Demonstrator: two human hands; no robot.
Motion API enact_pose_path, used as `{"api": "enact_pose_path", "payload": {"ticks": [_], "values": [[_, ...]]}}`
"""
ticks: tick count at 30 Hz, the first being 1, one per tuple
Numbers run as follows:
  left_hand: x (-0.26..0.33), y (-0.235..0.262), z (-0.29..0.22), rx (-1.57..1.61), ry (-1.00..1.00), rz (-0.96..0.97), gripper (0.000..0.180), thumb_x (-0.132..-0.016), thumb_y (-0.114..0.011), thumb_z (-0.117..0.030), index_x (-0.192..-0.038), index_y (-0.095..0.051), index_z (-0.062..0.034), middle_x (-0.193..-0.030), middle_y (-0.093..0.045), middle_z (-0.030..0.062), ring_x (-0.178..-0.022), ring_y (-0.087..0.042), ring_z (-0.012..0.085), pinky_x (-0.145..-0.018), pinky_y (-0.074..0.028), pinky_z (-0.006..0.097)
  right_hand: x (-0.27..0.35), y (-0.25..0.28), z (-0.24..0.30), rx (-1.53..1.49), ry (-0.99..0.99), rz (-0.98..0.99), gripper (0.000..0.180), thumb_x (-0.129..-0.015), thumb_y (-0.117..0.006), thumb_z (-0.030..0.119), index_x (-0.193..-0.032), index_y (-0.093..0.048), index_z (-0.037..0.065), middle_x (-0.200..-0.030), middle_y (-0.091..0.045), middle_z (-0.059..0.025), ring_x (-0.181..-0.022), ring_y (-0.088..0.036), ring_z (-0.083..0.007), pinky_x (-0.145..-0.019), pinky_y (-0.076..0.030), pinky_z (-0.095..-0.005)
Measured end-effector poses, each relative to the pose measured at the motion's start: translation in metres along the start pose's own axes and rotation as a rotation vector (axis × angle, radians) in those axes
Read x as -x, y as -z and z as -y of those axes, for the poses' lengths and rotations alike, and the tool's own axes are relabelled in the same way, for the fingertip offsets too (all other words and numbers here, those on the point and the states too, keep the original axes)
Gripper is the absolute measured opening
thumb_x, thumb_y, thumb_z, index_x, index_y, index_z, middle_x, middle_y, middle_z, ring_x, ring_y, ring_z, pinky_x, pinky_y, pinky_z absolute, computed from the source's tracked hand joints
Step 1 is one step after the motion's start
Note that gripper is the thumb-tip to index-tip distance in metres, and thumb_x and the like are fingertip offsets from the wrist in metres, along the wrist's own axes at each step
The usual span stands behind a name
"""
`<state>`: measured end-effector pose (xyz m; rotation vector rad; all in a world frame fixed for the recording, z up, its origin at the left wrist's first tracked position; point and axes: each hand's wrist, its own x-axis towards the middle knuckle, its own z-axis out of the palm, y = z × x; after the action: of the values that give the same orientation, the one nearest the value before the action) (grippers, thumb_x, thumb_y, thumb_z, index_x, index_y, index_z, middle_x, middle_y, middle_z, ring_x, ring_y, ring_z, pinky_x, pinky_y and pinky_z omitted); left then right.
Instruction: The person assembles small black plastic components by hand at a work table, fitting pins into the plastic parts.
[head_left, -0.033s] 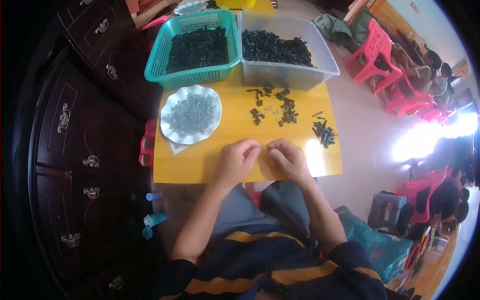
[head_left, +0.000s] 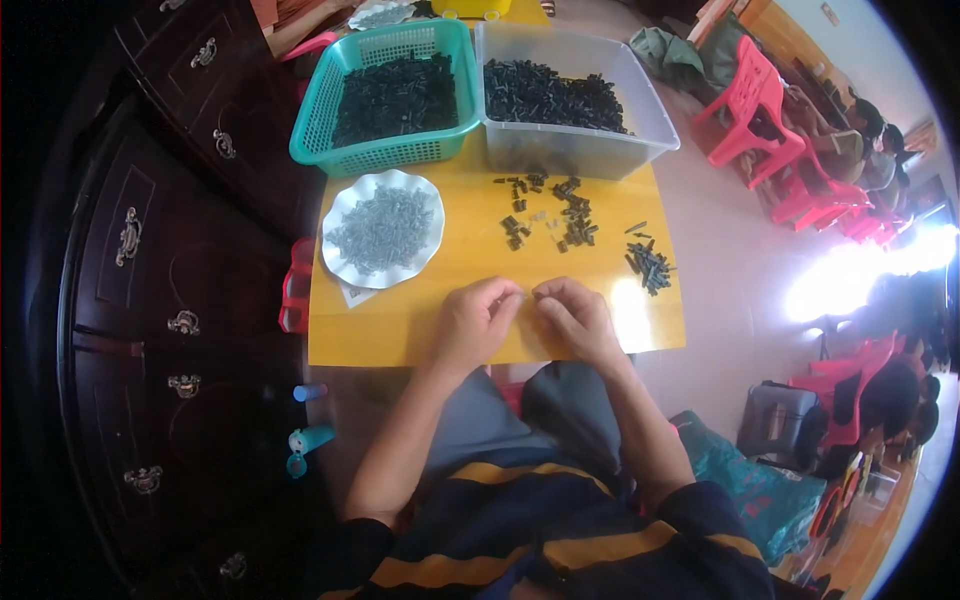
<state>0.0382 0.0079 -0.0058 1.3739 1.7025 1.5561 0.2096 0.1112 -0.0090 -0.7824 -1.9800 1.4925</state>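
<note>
Yellow bench (head_left: pixel 420 330) before you: your left hand (head_left: pixel 478 322) and right hand (head_left: pixel 577 318) meet fingertip to fingertip, pinched on something too small to tell. Few finished pieces (head_left: pixel 650 265) lie right; loose parts (head_left: pixel 545 215), both bins and the plate (head_left: pixel 383 232) look full, so most remains.

Both hands (head_left: pixel 528 318) fingertips together over yellow table (head_left: pixel 400 325), white plate (head_left: pixel 383 229), two bins of dark parts

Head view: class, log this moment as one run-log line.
left hand and right hand: fingertips together over yellow table | held part: too small to tell | ahead: loose dark parts | left: white plate of grey pieces
</note>
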Motion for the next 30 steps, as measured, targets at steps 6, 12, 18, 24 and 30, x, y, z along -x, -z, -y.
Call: {"api": "enact_pose_path", "payload": {"ticks": [6,12,18,24,30], "values": [[-0.002,0.002,-0.009,-0.085,-0.073,0.009,0.007,-0.093,-0.068,-0.007,-0.095,-0.068,-0.0001,-0.083,-0.07,0.0168,-0.075,-0.069,0.0303,-0.067,-0.053,0.038,0.001,-0.003,0.007,0.053,0.013,0.001,0.015,-0.1,-0.065,0.009,-0.11,-0.067,-0.002,-0.086,-0.071,-0.0022,-0.073,-0.064,-0.0071,-0.07,-0.053,-0.0246],[-0.001,0.003,-0.01,-0.219,-0.136,0.02,0.006,-0.092,-0.068,-0.008,-0.094,-0.068,-0.002,-0.086,-0.07,0.0168,-0.079,-0.069,0.0363,-0.068,-0.054,0.041,0.004,-0.008,0.014,0.012,-0.053,0.012,0.014,-0.1,-0.065,0.01,-0.108,-0.068,0.0,-0.085,-0.07,-0.0008,-0.072,-0.063,-0.0059,-0.068,-0.053,-0.0239],[-0.001,0.002,-0.013,-0.271,-0.184,0.038,0.005,-0.092,-0.069,-0.006,-0.093,-0.069,-0.0015,-0.085,-0.071,0.0149,-0.077,-0.07,0.0333,-0.067,-0.054,0.04,0.002,-0.012,0.003,-0.089,-0.083,0.033,0.013,-0.101,-0.065,0.011,-0.108,-0.068,0.0,-0.086,-0.07,-0.0001,-0.074,-0.062,-0.0052,-0.069,-0.053,-0.0232],[-0.001,0.0,-0.01,-0.199,-0.177,-0.026,0.003,-0.091,-0.069,-0.003,-0.093,-0.069,-0.0013,-0.083,-0.071,0.015,-0.074,-0.07,0.0326,-0.065,-0.054,0.039,0.001,-0.012,0.006,-0.141,-0.106,0.057,0.013,-0.102,-0.064,0.011,-0.108,-0.067,-0.001,-0.09,-0.07,-0.0009,-0.079,-0.063,-0.0056,-0.073,-0.053,-0.023],[-0.002,0.002,-0.013,-0.274,-0.162,0.027,0.004,-0.091,-0.069,-0.003,-0.093,-0.069,-0.0002,-0.084,-0.071,0.015,-0.075,-0.07,0.033,-0.066,-0.054,0.038,0.002,-0.011,0.0,-0.285,-0.134,0.084,0.014,-0.103,-0.062,0.008,-0.113,-0.064,-0.002,-0.095,-0.069,-0.0019,-0.082,-0.063,-0.0063,-0.074,-0.053,-0.0222]]}}
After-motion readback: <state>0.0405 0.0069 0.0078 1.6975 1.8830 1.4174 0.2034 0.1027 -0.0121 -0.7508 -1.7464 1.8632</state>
